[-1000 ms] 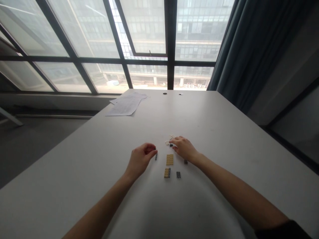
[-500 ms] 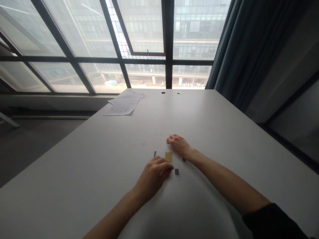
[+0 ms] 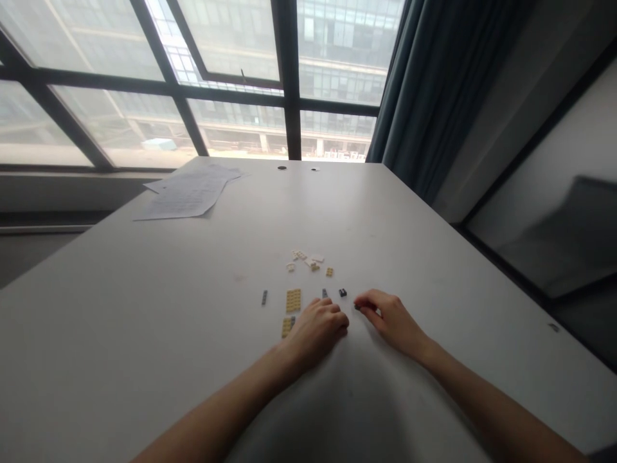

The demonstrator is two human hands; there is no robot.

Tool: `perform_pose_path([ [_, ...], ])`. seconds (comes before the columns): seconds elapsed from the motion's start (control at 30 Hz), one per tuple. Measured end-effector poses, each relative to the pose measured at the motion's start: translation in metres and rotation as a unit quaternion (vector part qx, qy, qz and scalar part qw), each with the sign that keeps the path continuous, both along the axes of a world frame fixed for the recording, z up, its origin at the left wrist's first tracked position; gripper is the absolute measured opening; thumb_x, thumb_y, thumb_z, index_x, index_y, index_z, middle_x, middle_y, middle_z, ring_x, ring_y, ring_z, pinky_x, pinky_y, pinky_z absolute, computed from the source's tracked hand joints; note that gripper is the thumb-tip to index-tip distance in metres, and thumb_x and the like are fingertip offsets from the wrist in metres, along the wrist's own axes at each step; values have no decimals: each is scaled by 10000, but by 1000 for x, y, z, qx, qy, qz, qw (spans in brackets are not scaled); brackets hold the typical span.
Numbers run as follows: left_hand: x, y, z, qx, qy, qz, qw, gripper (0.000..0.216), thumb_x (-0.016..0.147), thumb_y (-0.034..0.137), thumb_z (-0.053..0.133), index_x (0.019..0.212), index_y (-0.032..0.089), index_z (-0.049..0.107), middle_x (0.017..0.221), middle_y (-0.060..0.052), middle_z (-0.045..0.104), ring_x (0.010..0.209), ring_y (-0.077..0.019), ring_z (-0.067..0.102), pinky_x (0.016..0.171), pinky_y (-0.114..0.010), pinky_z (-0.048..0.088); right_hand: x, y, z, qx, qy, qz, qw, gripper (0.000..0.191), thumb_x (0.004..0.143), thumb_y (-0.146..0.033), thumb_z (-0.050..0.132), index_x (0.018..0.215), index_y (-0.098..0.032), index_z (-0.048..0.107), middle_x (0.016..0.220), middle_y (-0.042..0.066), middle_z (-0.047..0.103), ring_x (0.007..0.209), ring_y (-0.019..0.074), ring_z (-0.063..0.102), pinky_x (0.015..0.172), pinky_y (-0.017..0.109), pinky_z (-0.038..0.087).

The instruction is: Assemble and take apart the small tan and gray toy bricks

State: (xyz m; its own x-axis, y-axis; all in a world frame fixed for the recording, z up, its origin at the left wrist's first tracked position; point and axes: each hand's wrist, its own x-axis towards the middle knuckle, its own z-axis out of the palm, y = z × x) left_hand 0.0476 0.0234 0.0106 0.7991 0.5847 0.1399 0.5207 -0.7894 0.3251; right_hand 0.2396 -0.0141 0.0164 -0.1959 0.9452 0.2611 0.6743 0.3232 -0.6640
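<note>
My left hand [image 3: 318, 325] rests on the white table [image 3: 193, 308] with its fingers curled down; whatever is under them is hidden. Just left of it lie a small tan brick [image 3: 288, 326] and a tan studded plate [image 3: 293, 299]. My right hand [image 3: 390, 318] pinches a tiny dark piece [image 3: 357, 307] against the table. Another dark piece [image 3: 342, 292] sits just beyond it, and a thin grey piece [image 3: 264, 297] lies further left. Several small cream and tan pieces [image 3: 308, 260] are scattered farther back.
Printed paper sheets [image 3: 187, 193] lie at the far left of the table. Two round holes [image 3: 282, 168] sit near the far edge by the large window. A dark curtain [image 3: 434, 96] hangs at the right.
My right hand has drawn back from the cream pieces towards me and now pinches a dark piece. My left hand moved right, onto the spot beside the tan brick. The camera view shifted right.
</note>
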Motion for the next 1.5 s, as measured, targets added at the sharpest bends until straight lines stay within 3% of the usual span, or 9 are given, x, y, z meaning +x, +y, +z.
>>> perform_pose_path([
  [0.27, -23, 0, 7, 20, -39, 56, 997, 168, 815, 271, 682, 972, 213, 668, 940, -49, 674, 915, -218, 562, 844, -368, 425, -9, 5, -18, 18, -91, 67, 994, 236, 872, -67, 493, 956, -184, 680, 939, 85, 677, 908, 201, 591, 850, 359, 471],
  [0.4, -46, -9, 8, 35, -80, 83, 993, 97, 863, 280, 618, 926, 218, 656, 923, -43, 667, 909, -208, 552, 850, -374, 413, -8, 13, -9, -124, 110, 52, 985, 157, 841, -148, 561, 917, -189, 692, 890, 50, 696, 828, 172, 614, 790, 328, 485],
  [0.53, -51, -21, 9, 50, -67, 98, 992, 75, 868, 244, 605, 929, 224, 643, 930, -33, 663, 906, -211, 545, 821, -376, 400, -9, 19, -3, -323, 396, 28, 859, 188, 694, -228, 721, 871, -175, 693, 774, -2, 673, 664, 108, 578, 665, 245, 467],
  [0.6, -44, -26, 10, 61, -40, 93, 993, 87, 858, 237, 613, 940, 222, 641, 936, -41, 656, 910, -219, 540, 816, -384, 393, -9, 20, -2, -365, 466, 23, 806, 228, 636, -230, 774, 845, -174, 700, 755, -7, 663, 631, 91, 556, 634, 223, 451],
  [0.67, -33, -28, 12, 73, -11, 90, 993, 91, 846, 253, 626, 927, 213, 639, 935, -55, 647, 911, -228, 535, 811, -391, 390, -8, 18, -2, -381, 495, 18, 781, 246, 606, -228, 804, 825, -174, 707, 748, -2, 661, 619, 89, 545, 615, 218, 444],
  [0.93, 1, -25, 4, 159, 75, 111, 978, 182, 868, 313, 559, 797, 162, 632, 860, -101, 625, 882, -270, 532, 780, -432, 385, 4, 9, -4, -355, 521, -14, 776, 261, 584, -222, 829, 814, -173, 716, 718, -4, 668, 588, 84, 530, 594, 216, 427],
  [1.17, 4, -20, 1, 172, 97, 71, 978, 142, 882, 168, 511, 800, 154, 626, 844, -89, 610, 855, -257, 521, 764, -416, 392, 4, 9, -15, -340, 541, -8, 769, 265, 607, -217, 833, 839, -169, 712, 727, -15, 674, 598, 61, 539, 608, 183, 417],
  [1.4, 7, -9, 8, 60, 30, 82, 994, 102, 804, 183, 568, 755, 149, 650, 845, -105, 628, 882, -269, 529, 799, -430, 419, 1, 11, -17, -327, 558, -34, 762, 282, 585, -209, 845, 831, -173, 710, 758, -9, 683, 629, 77, 571, 653, 203, 454],
  [1.5, -1, -1, 17, -62, -124, 113, 984, 79, 752, 184, 605, 749, 164, 682, 826, -81, 643, 877, -244, 543, 833, -406, 419, 3, 9, -14, -319, 570, -39, 757, 287, 586, -208, 847, 838, -175, 714, 742, -7, 678, 615, 79, 563, 637, 207, 456],
])
